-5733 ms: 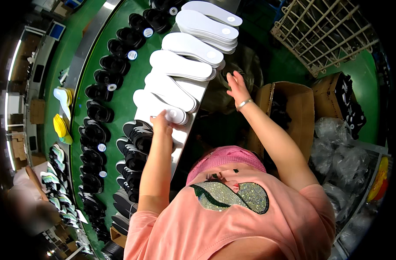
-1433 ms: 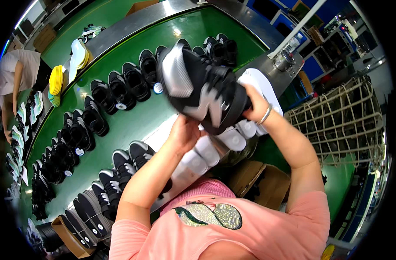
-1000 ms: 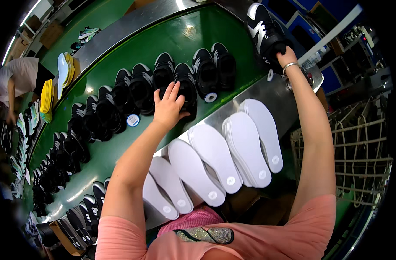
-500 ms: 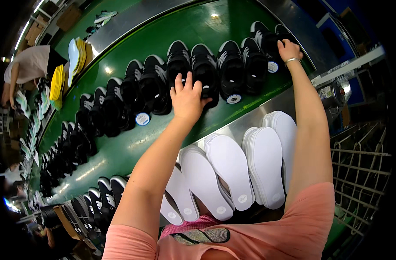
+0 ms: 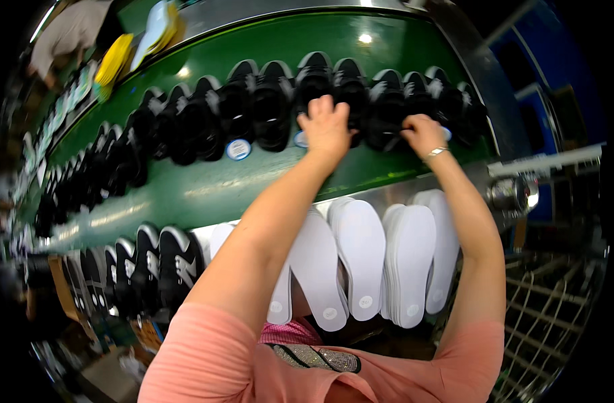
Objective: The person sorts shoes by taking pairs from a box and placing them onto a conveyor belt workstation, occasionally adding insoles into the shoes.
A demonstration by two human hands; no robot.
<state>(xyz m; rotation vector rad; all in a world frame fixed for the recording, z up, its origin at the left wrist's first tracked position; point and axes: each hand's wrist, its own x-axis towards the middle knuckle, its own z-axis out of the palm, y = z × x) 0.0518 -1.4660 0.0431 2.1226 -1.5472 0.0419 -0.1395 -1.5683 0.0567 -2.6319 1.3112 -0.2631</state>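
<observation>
A row of black sneakers with grey trim stands on the green conveyor belt, heels toward me. My left hand lies over the heels of a middle pair, fingers spread, resting on a sneaker. To its right, my right hand, with a bracelet at the wrist, has its fingers curled at the heel of another black sneaker. Its fingertips are partly lost against the black. Round white-and-blue tags hang at some heels.
White insoles stand in stacks along the belt's near edge. More black sneakers are at the lower left. A wire rack is at the right, a metal rail above it. Yellow insoles and another person are beyond the belt.
The sneakers sit further right and lower in the view. My right hand has come left and down from the row's far right end; my left hand has shifted right.
</observation>
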